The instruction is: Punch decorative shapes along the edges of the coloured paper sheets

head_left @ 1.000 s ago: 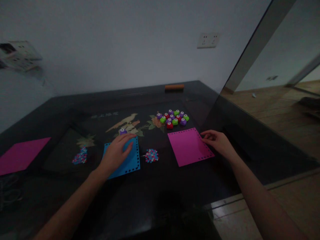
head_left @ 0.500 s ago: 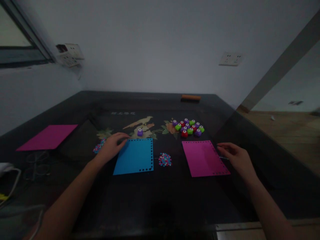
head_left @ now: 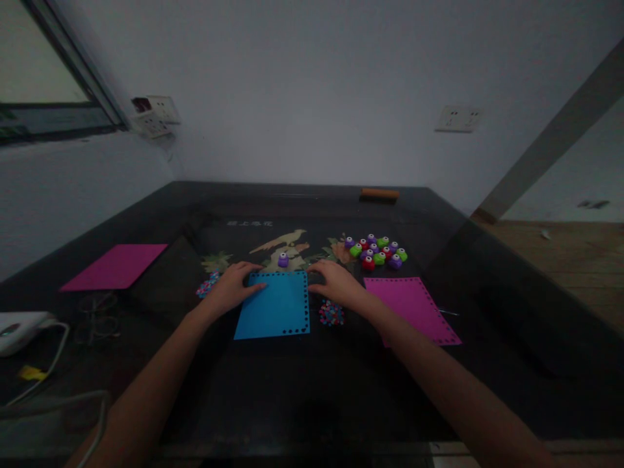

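The blue paper sheet (head_left: 273, 305) lies flat before me, with dark holes or dots along its top, right and part of its bottom edge. At its upper left corner is my left hand (head_left: 234, 286), thumb resting on the sheet and fingers apart from it. My right hand (head_left: 337, 284) reaches the upper right corner, its thumb and fingers apart by the edge. A purple toy with one eye (head_left: 283, 260) sits just beyond the sheet. Under my right wrist is a pile of coloured paper dots (head_left: 331, 313). My right forearm partly covers a pink sheet (head_left: 409, 300) edged with similar marks.
Several red, green and purple one-eyed toys (head_left: 374, 250) cluster at the back right. Another dot pile (head_left: 208, 285) lies beside my left hand. A pink sheet (head_left: 117, 266), a cable (head_left: 100, 318) and a white device (head_left: 22, 331) are leftward. A thin white stick (head_left: 448, 312) lies rightward.
My right hand has left the pink sheet's right edge and moved left to the blue sheet's upper right corner. My left thumb now rests on the blue sheet. The view has shifted slightly.
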Demonstrator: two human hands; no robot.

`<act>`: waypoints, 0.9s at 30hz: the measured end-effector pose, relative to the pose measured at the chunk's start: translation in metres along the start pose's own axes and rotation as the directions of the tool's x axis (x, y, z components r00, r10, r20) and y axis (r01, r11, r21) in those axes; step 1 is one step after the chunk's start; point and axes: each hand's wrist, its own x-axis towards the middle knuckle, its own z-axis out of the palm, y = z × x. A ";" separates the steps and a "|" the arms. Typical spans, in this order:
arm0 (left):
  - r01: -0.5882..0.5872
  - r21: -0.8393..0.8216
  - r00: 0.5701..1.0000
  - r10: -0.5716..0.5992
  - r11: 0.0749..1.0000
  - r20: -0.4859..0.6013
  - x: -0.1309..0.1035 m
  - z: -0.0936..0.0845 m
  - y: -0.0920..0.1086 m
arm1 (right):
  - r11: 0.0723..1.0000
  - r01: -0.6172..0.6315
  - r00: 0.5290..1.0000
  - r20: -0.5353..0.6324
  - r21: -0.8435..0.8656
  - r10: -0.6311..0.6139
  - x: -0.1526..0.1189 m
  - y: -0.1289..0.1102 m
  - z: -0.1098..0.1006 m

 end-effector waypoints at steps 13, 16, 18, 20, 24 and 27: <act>0.073 -0.031 0.991 -0.069 0.997 0.111 -0.004 -0.007 0.004 | 0.996 -0.071 0.992 0.108 0.056 0.065 0.037 0.013 0.031; 0.102 -0.040 0.988 -0.097 0.994 0.116 -0.003 -0.009 0.007 | 0.993 -0.089 0.991 0.106 0.080 0.080 0.038 0.014 0.032; 0.110 -0.053 0.988 -0.103 0.993 0.115 -0.002 -0.009 0.010 | 0.992 -0.089 0.992 0.099 0.086 0.080 0.037 0.013 0.031; 0.117 -0.066 0.989 -0.110 0.991 0.101 -0.002 -0.010 0.012 | 0.992 -0.083 0.993 0.092 0.099 0.074 0.036 0.011 0.030; 0.165 -0.093 0.984 -0.157 0.982 0.079 -0.001 -0.011 0.014 | 0.984 -0.086 0.994 0.076 0.159 0.075 0.033 0.008 0.027; 0.219 -0.115 0.973 -0.208 0.969 0.099 0.000 -0.012 0.014 | 0.966 -0.126 0.989 0.102 0.227 0.105 0.033 0.008 0.028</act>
